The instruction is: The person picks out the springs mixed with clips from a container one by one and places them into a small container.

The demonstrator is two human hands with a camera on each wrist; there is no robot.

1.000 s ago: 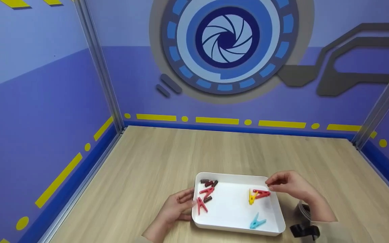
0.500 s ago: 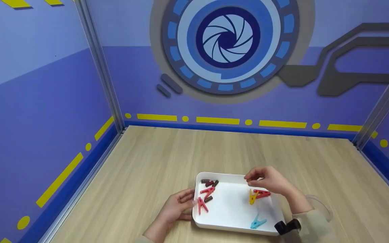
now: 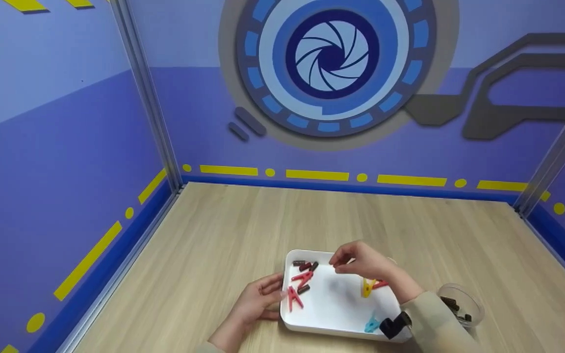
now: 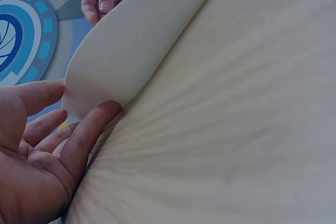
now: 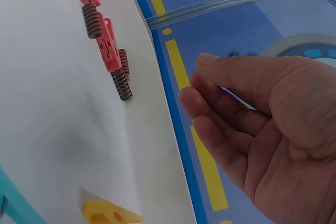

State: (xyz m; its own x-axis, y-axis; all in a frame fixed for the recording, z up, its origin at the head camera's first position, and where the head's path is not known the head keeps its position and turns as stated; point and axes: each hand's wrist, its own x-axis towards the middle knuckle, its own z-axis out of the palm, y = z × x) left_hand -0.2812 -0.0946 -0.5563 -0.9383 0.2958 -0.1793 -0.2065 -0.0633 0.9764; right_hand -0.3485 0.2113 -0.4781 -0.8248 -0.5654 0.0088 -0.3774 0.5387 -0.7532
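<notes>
Head view: rightmost red clip [image 3: 380, 284] mostly behind right forearm [image 3: 402, 284]; blue clip [image 3: 371, 324] part-covered by black wrist piece [image 3: 394, 325]; dark bits [image 3: 451, 303] in clear cup [image 3: 481, 314] too small to tell. Right wrist view: yellow clip [image 5: 105, 212] cut off at bottom, blue at left. Can't tell whether right grip [image 3: 361, 260] pinches anything.

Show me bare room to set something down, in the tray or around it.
Free: the middle of the white tray, between the pink clips and the yellow clip; the table between tray and back wall. Crowded: the tray's left end, with brown coils by those clips.
</notes>
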